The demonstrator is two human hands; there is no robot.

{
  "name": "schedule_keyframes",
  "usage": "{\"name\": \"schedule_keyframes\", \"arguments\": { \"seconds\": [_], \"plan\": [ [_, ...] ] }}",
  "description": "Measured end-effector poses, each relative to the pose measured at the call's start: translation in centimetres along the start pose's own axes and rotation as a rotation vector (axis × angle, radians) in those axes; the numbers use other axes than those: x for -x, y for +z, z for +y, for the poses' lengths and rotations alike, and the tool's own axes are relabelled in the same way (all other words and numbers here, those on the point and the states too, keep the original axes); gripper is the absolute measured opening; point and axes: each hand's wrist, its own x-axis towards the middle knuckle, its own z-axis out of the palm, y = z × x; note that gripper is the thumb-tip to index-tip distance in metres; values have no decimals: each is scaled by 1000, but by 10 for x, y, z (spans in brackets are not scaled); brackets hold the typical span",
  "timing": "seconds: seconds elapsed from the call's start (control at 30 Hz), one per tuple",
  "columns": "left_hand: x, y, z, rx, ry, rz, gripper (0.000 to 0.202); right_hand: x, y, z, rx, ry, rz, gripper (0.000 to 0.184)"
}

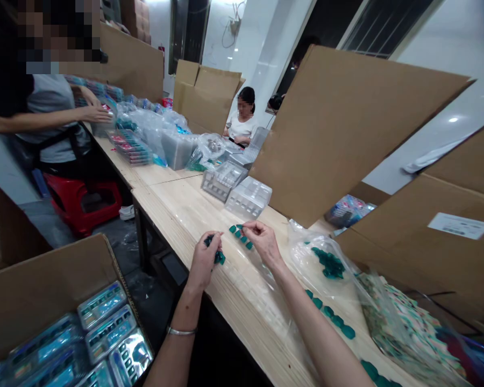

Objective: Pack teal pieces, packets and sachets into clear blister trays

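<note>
My left hand [204,257] is curled around a bunch of small dark green glossy pieces [219,257], some of them showing below the fingers. Just to its right, my right hand [263,241] pinches one such piece at its fingertips, above the table. Beneath those fingertips, several green pieces [237,234] lie in short rows; what they rest on looks like clear plastic, hard to make out. A loose heap of green pieces [328,263] sits in an open clear bag [300,242] beyond my right forearm. Another line of green pieces [333,317] runs along the table nearer to me.
Stacked clear plastic trays [248,198] stand ahead on the wooden table [165,193]. Cardboard boxes rise at right [419,215] and at lower left, the latter holding packed blister packs [111,333]. A co-worker [56,118] sits at left near a red stool [83,201]; another person [242,126] sits farther back.
</note>
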Motion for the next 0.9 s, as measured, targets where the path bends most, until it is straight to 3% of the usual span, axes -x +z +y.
{"name": "schedule_keyframes", "arguments": {
  "seconds": [0.17, 0.33, 0.6, 0.8, 0.9],
  "plan": [
    [7, 10, -2, -99, 60, -45, 26, 18, 25, -12, 112, -282, -14, 10],
    [5, 8, -2, -92, 21, -32, 25, 26, 31, -16, 197, -416, -44, 9],
    [3, 7, -7, -99, 20, -39, 20, 27, 30, -14, 253, -344, -25, 8],
    [4, 6, -3, -158, 99, 40, 15, 32, 29, -12, 261, -442, -138, 10],
    [3, 3, -3, -187, 101, 0, 16, 28, 22, -11, 209, -402, -198, 11]
  ]
}}
